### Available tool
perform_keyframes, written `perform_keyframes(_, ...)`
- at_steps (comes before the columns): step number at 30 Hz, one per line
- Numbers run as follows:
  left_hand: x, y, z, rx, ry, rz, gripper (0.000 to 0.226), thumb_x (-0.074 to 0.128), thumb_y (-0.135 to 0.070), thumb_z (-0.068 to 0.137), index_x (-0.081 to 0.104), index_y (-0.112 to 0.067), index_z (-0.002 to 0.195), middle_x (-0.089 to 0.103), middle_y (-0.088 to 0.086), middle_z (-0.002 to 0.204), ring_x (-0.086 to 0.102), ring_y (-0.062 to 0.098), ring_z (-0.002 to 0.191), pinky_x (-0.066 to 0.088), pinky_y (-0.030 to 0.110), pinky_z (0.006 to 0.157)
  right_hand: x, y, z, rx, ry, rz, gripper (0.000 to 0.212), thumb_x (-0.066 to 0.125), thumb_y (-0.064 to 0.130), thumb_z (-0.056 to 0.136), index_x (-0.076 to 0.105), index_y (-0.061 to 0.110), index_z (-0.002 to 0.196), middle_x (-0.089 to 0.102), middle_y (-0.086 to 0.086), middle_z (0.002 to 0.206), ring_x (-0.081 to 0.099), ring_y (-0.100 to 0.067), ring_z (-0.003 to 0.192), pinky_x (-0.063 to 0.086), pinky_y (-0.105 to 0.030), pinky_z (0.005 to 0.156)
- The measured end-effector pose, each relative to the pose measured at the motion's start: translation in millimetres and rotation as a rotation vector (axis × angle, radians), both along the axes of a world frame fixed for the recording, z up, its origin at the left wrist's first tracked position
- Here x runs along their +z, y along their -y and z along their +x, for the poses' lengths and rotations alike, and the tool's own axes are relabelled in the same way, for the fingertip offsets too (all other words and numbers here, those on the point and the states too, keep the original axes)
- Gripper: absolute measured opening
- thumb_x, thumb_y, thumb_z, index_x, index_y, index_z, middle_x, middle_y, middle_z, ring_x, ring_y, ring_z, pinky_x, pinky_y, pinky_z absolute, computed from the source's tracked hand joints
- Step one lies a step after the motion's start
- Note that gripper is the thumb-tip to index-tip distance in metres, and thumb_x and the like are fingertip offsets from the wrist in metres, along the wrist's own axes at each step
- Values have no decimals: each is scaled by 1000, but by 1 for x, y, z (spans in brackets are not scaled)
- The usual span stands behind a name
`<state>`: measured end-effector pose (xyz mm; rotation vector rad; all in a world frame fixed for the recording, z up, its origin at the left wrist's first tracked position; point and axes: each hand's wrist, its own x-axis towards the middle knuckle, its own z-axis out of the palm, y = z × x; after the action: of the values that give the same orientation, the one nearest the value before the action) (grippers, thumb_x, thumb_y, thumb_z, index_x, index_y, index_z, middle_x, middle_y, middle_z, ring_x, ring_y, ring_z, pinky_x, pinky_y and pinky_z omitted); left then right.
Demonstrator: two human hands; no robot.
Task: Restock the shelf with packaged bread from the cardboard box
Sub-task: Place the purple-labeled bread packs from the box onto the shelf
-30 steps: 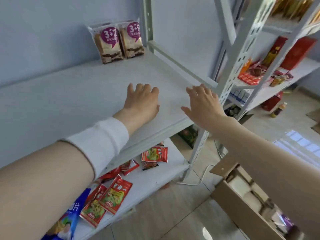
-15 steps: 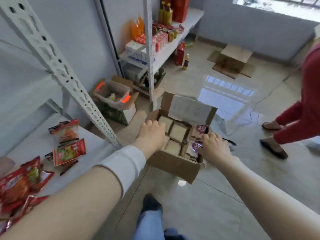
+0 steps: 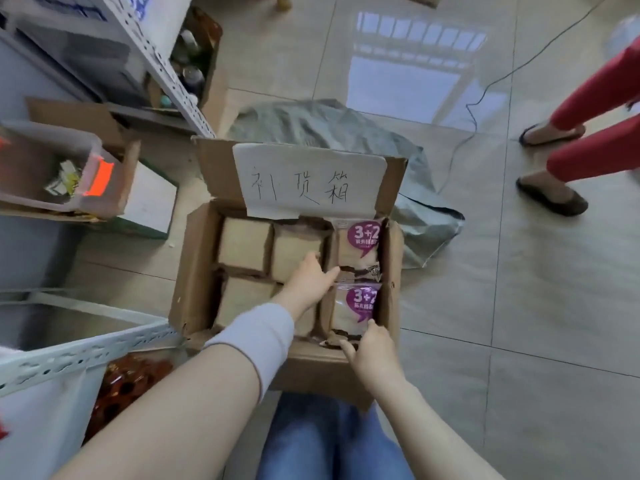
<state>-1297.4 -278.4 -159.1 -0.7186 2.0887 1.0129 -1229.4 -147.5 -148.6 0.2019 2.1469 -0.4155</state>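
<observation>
The left fingers (image 3: 329, 273) are stretched out side by side, and their tips are laid at the seam between two bread packages. The left hand (image 3: 306, 280) is reached into the cardboard box (image 3: 194, 271) from the near side, with a pale sleeve (image 3: 256, 337) worn at the wrist. The right fingers (image 3: 348, 348) are curled at the near edge of the nearer bread package (image 3: 356, 306), which is pinched between them and the thumb. The right hand (image 3: 374, 348) is held over the near wall of the box.

The farther bread package (image 3: 358, 244) is laid just beyond the nearer one, and both are kept in the right-hand column of the box, each marked with a purple label. The rest of the box is filled by plain brown blocks (image 3: 242, 244), whose contents cannot be told. A handwritten paper label (image 3: 308, 181) is fixed to the raised far flap.

The box is set on the tiled floor (image 3: 519, 306), just in front of knees clad in blue jeans (image 3: 329, 441). A crumpled grey-green bag (image 3: 329, 123) is spread behind it. The white perforated shelf (image 3: 86, 351) is seen to the left, with red snack packets (image 3: 128, 379) on it. A clear plastic bin (image 3: 52, 168) is placed farther left. The red-trousered legs (image 3: 588, 150) of another person are seen at the right.
</observation>
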Motion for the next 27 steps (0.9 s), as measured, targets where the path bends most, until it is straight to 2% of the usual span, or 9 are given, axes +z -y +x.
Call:
perform_keyframes(2, -45, -7, -25, 109, -34, 79, 63, 55, -37, 89, 30, -5, 138, 45, 15, 139, 45, 31, 126, 37, 35, 100, -43, 5, -13, -102, 47, 7, 72, 55, 37, 90, 21, -3, 140, 41, -18, 137, 39, -29, 128, 31, -31, 107)
perform_keyframes(6, -95, -18, -45, 265, -219, 132, 44, 68, -31, 80, 54, -11, 117, 62, 9, 115, 58, 25, 106, 48, 34, 89, -92, 4, -19, -344, 88, 18, 73, 66, 26, 84, 20, 1, 136, 47, -20, 131, 47, -33, 123, 39, -36, 98)
perform_keyframes(12, -101, -20, -43, 344, -228, 199, 48, 72, -30, 76, 46, -12, 113, 54, 6, 117, 53, 21, 104, 47, 32, 81, -88, -5, -10, -444, 32, 0, 71, 75, 24, 76, 32, 6, 129, 61, -17, 120, 56, -33, 112, 43, -33, 84)
perform_keyframes(17, -75, -19, -33, 383, -253, 294, 50, 71, -26, 78, 36, -21, 113, 46, -4, 114, 47, 12, 107, 42, 25, 84, -68, -8, -7, -473, -40, -106, 67, 83, 29, 64, 49, 7, 118, 63, -10, 112, 57, -27, 107, 46, -35, 86)
perform_keyframes(19, -55, -9, -28, 495, -332, 308, 50, 72, -21, 78, 35, -21, 111, 49, -3, 115, 50, 11, 108, 44, 22, 85, -62, -11, -7, -464, -52, -178, 44, 84, 35, 60, 57, 12, 86, 62, -6, 88, 57, -24, 87, 45, -34, 71)
perform_keyframes(21, -26, 7, -20, 585, -422, 295, 48, 71, -20, 78, 38, -19, 113, 55, -2, 113, 54, 7, 102, 45, 10, 75, -55, -15, -7, -470, -29, -268, 43, 84, 37, 59, 45, 19, 66, 56, -2, 77, 54, -22, 78, 43, -31, 63)
perform_keyframes(24, 30, 42, 12, 677, -556, 229, 39, 70, -21, 80, 50, -17, 113, 62, -6, 106, 60, -3, 92, 46, 6, 70, -35, -24, -3, -466, 34, -400, 40, 82, 36, 62, 44, 26, 70, 64, -3, 93, 61, -22, 89, 53, -39, 75)
perform_keyframes(26, 73, 62, 47, 738, -631, 178, 34, 70, -25, 80, 52, -21, 108, 63, -6, 103, 60, -8, 87, 48, 11, 72, -12, -30, 3, -432, 15, -488, 40, 79, 38, 65, 40, 29, 66, 61, 4, 85, 58, -16, 81, 48, -29, 61)
perform_keyframes(27, 95, 71, 68, 782, -664, 160, 31, 70, -26, 80, 52, -23, 105, 64, 0, 108, 61, -1, 91, 49, 18, 78, 4, -31, 6, -398, 0, -527, 40, 77, 40, 66, 39, 30, 64, 58, 10, 78, 55, -12, 76, 42, -23, 56)
